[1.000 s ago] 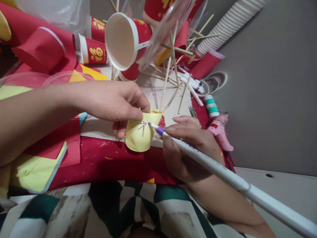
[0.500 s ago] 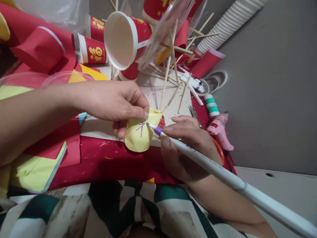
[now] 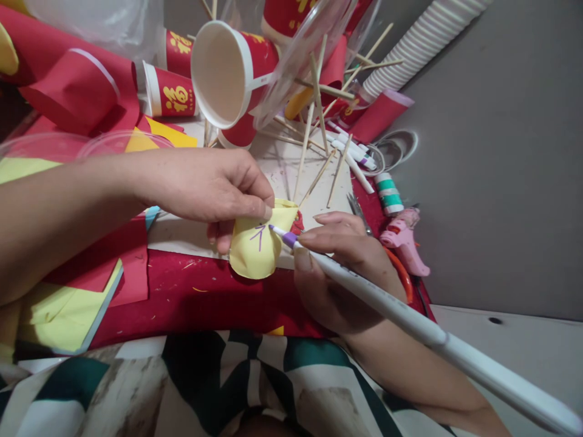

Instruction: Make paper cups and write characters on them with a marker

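A small yellow paper pouch [image 3: 255, 258] with a rounded bottom bears a few purple strokes on its front. My left hand [image 3: 223, 188] pinches its upper left edge between thumb and fingers. In my right hand [image 3: 350, 267] is a white marker [image 3: 387, 300] with a purple band, gripped like a pen. Its purple tip is at the pouch's surface, just right of the strokes; whether it touches I cannot tell. Behind the pouch's right side peeks a small red piece [image 3: 297, 223], partly hidden.
A white board [image 3: 182, 233] lies on the red cloth [image 3: 182, 303]. Thin wooden sticks [image 3: 337, 173] and red paper cups [image 3: 175, 91] stand behind. To the right are scissors [image 3: 357, 209], a pink glue gun [image 3: 405, 240] and more markers [image 3: 348, 152]. Red and yellow paper sheets [image 3: 68, 315] lie left.
My right hand and the marker have shifted very slightly left. The pouch, its purple strokes and my left hand look the same.
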Demonstrator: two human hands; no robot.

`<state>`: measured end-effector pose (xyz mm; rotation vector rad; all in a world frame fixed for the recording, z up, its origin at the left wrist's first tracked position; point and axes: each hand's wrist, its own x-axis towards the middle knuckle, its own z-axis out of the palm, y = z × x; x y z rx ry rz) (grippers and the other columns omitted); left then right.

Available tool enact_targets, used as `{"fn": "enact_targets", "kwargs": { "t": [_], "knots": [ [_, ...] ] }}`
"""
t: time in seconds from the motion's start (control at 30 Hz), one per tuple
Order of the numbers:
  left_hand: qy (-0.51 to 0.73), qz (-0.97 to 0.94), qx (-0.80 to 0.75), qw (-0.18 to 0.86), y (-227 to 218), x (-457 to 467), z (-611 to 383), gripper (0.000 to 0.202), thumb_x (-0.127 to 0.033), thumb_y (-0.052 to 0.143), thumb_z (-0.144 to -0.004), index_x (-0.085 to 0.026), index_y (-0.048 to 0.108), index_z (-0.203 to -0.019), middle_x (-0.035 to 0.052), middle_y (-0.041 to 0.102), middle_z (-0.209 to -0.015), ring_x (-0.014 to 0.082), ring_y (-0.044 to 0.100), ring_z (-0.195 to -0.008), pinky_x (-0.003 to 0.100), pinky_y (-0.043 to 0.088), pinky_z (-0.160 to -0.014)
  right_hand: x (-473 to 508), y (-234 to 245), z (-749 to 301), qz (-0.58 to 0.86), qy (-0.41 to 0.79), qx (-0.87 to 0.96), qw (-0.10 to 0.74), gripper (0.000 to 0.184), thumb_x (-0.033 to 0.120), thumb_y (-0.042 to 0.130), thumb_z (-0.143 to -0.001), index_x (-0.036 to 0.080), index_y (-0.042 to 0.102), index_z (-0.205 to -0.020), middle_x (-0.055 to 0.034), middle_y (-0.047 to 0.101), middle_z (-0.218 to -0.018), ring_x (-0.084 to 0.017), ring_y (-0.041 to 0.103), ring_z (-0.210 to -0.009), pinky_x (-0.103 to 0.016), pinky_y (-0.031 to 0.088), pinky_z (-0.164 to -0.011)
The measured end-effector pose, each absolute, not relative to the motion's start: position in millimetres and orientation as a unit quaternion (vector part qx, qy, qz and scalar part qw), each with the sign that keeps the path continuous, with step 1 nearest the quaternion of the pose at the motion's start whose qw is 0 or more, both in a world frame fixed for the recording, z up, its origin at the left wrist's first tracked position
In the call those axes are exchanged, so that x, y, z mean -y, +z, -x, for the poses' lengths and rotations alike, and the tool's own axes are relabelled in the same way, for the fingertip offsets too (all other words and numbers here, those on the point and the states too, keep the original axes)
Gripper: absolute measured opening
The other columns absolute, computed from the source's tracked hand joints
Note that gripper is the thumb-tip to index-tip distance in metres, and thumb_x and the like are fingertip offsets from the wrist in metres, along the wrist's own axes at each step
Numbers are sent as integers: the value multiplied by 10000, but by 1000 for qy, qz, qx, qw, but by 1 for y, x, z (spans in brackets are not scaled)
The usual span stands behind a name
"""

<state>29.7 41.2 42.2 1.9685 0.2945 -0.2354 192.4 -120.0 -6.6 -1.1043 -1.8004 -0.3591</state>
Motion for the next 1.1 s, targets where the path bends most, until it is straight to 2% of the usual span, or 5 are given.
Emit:
{"fn": "enact_targets", "kwargs": {
  "t": [0.1,0.37,0.53,0.93,1.1],
  "knots": [
    [-94,-829,-125,537,43,-41,-30,251,-344,565,-948,-221,766,-861,-23,646,-590,127,701,-659,182,564,-681,120,-6,-191,448,-152,733,490,178,61,640,-763,216,617,-847,27,672,-646,-128,644,-519,-359,592,-690],
    [-97,-825,-134,540,43,-41,-29,262,-385,584,-931,-198,766,-915,-4,698,-706,169,732,-823,230,583,-818,122,-7,-192,457,-140,731,487,169,74,638,-782,220,623,-866,30,705,-691,-126,655,-555,-360,584,-703],
    [-87,-825,-137,541,42,-41,-30,246,-392,593,-908,-221,770,-897,-1,689,-721,198,737,-867,262,598,-825,123,-8,-194,459,-138,730,488,167,73,623,-783,213,615,-873,24,705,-693,-123,648,-552,-363,568,-690],
    [-68,-813,-156,557,43,-39,-30,197,-403,672,-845,-235,775,-838,-15,659,-664,171,722,-782,224,575,-745,124,-10,-196,466,-149,725,485,142,106,648,-812,195,622,-919,15,711,-732,-137,658,-579,-374,567,-695],
    [-81,-817,-138,553,43,-40,-29,190,-372,634,-871,-252,779,-857,-8,661,-671,184,727,-801,238,580,-753,126,-12,-197,479,-133,714,494,159,126,662,-834,208,622,-964,14,719,-759,-145,659,-597,-381,558,-711]
  ]
}}
